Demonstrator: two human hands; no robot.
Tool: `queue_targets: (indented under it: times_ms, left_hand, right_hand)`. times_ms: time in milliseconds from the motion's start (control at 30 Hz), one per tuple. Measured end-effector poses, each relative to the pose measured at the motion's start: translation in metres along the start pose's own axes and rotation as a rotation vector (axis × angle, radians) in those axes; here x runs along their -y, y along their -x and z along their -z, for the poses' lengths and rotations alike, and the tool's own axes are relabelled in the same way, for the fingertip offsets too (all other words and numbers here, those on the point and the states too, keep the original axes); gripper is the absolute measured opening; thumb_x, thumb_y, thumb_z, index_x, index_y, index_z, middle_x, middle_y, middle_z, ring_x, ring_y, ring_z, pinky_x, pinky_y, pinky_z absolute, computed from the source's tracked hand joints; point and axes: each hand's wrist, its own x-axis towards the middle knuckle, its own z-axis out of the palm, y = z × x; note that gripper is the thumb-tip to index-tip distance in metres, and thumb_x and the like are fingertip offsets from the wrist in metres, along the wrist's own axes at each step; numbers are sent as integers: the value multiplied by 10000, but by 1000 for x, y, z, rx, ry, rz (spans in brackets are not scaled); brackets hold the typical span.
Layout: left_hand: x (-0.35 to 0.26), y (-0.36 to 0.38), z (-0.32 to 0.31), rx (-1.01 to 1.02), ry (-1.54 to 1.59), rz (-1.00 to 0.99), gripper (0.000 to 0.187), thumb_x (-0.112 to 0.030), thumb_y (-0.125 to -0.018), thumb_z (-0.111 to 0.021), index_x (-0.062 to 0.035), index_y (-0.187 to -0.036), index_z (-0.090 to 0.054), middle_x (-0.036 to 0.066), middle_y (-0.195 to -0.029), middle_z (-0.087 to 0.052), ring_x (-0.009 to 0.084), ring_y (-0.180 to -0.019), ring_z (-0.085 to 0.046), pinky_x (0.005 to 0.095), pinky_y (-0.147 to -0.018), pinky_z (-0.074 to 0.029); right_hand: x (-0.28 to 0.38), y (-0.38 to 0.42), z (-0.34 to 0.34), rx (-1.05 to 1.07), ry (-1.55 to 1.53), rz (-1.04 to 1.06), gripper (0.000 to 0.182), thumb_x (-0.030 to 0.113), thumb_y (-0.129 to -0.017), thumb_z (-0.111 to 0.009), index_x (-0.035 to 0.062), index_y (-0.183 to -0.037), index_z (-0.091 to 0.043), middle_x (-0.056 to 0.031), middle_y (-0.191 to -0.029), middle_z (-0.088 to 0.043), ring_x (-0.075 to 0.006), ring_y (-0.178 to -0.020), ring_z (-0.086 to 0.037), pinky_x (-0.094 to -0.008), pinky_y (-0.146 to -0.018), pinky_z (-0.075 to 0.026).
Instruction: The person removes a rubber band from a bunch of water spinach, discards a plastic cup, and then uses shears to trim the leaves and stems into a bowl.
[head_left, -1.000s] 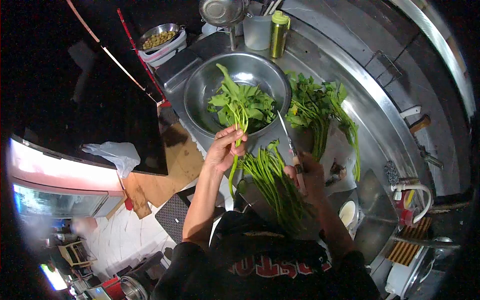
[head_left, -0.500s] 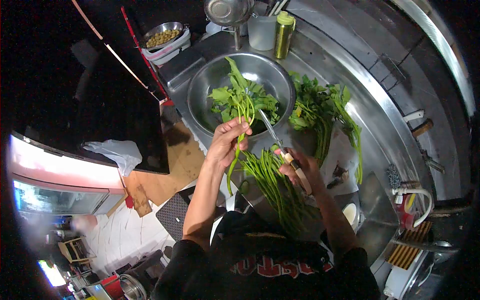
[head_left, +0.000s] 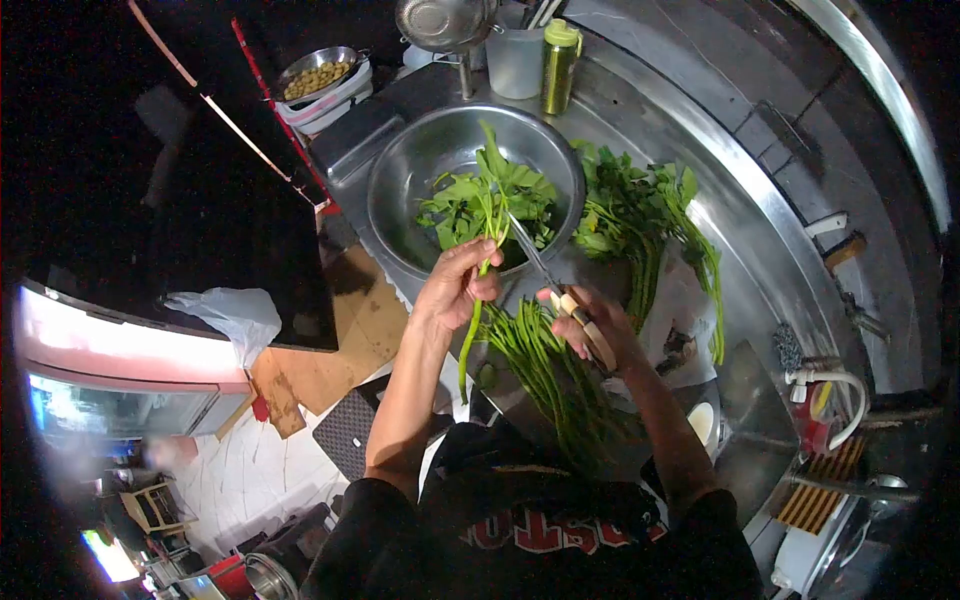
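Pinched in the fingers of my left hand point(head_left: 460, 280) are long leafy green stems point(head_left: 468, 345). Their leaves hang over a wide metal bowl point(head_left: 385, 170), and the bare ends trail below the hand. My right hand point(head_left: 600, 325) grips scissors point(head_left: 535, 255) by pale and dark handles. The blades reach up to the stems just above my left fingers; whether they are parted is hard to see. Cut leaves point(head_left: 450, 205) lie inside the bowl. Under my right hand a bundle of bare green stems point(head_left: 550, 375) rests on the metal counter.
Uncut leafy greens point(head_left: 640, 215) lie right of the bowl. Behind stand a green bottle point(head_left: 561, 70), a white container point(head_left: 515, 65) and a metal strainer point(head_left: 440, 22). A bowl of small round yellowish items point(head_left: 318, 78) is at far left. A white tap point(head_left: 845, 395) is at right.
The scissors have moved in from beside the stems to the stems, their tip now among them. The leaves in my left hand have shifted slightly right; the hand has barely moved.
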Motion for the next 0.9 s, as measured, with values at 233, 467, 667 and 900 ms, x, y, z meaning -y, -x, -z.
queue_targets:
  times_ms: [233,467,667,900]
  left_hand:
    - [-4,-12,16,1,28,36,121,-123,-810,-617,-44,-831,-528,26,-716,-546,56,-428,-362,211,-409,-295]
    - [-4,-15,19,28,-3,55,121,-124,-799,-628,-47,-819,-537,25,-711,-552,45,-424,-353,203,-401,-281]
    - [1,-16,15,23,-98,64,112,-115,-793,-636,-47,-824,-553,25,-714,-571,43,-418,-346,192,-389,-267]
    - [0,-14,6,-38,-171,65,192,-106,-793,-646,-19,-953,-585,34,-723,-594,56,-438,-405,184,-397,-285]
  right_hand:
    - [-11,-14,0,-127,-73,-40,257,172,-809,-656,71,-1024,-557,18,-538,-499,-43,-372,-400,-216,-344,-312]
    - [3,-10,0,92,-135,-123,349,274,-886,-493,-12,-1086,-502,-18,-511,-449,-87,-366,-399,-221,-366,-328]
    - [-8,-15,3,118,-108,-77,341,276,-894,-487,-3,-1090,-501,-7,-514,-450,-79,-373,-407,-217,-365,-327]
    - [-4,-16,3,86,-41,-76,331,298,-872,-539,8,-1032,-524,0,-503,-454,-81,-361,-409,-219,-347,-325]
